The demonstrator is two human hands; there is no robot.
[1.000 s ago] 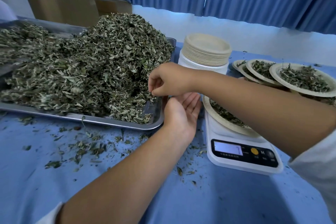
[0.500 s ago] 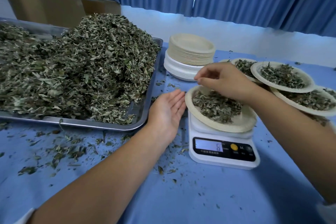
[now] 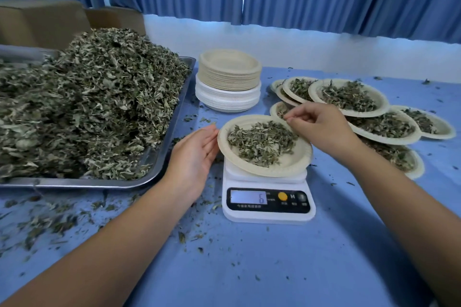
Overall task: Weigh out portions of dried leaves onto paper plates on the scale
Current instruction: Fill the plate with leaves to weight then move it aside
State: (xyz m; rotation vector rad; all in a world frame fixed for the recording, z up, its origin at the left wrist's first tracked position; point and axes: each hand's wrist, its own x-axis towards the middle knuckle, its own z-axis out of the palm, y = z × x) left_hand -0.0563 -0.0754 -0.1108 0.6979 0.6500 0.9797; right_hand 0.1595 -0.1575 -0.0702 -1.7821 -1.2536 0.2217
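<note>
Paper plate (image 3: pixel 295 166) sits on the scale (image 3: pixel 267 215) with a portion of dried leaves (image 3: pixel 262 142) heaped in it. Display reads 6.

Left hand (image 3: pixel 197 149): open, fingers straight and together, palm turned toward the plate's left rim, just beside it (contact unclear).

Right hand (image 3: pixel 318 128): above the plate's far-right rim, thumb and forefinger pinched, other fingers curled. Any scrap between them is too small to make out.

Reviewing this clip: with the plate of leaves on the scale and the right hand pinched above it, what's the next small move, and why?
Probably drop the pinch onto the leaves in the plate on the scale: the right hand hovers over the plate's far rim, fingertips apparently pinching a few more. The display reads 6, and the left hand rests open beside the plate's left edge.
</note>
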